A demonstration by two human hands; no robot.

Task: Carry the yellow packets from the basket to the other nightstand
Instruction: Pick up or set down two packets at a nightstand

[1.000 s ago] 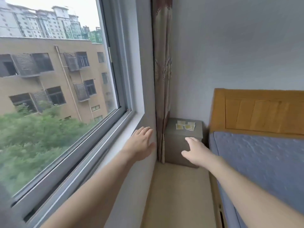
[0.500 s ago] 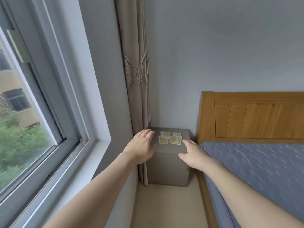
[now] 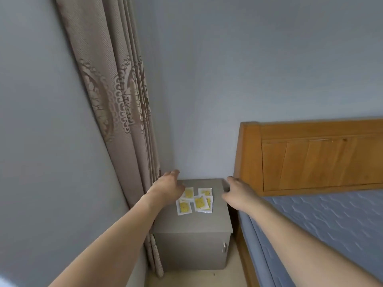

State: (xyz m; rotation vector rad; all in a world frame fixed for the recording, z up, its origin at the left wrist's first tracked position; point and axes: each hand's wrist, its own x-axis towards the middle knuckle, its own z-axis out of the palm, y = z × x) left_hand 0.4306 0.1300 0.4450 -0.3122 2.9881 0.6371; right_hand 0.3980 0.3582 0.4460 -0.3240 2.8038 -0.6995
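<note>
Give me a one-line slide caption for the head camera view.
Both open hands, left and right, reach over yellow packets lying on a grey nightstand between curtain and bed.

The left hand (image 3: 169, 188) covers part of one yellow packet (image 3: 188, 193); packet print too small to read

grey nightstand (image 3: 192, 224) bears overlapping yellow packets (image 3: 195, 200) on top.
</note>
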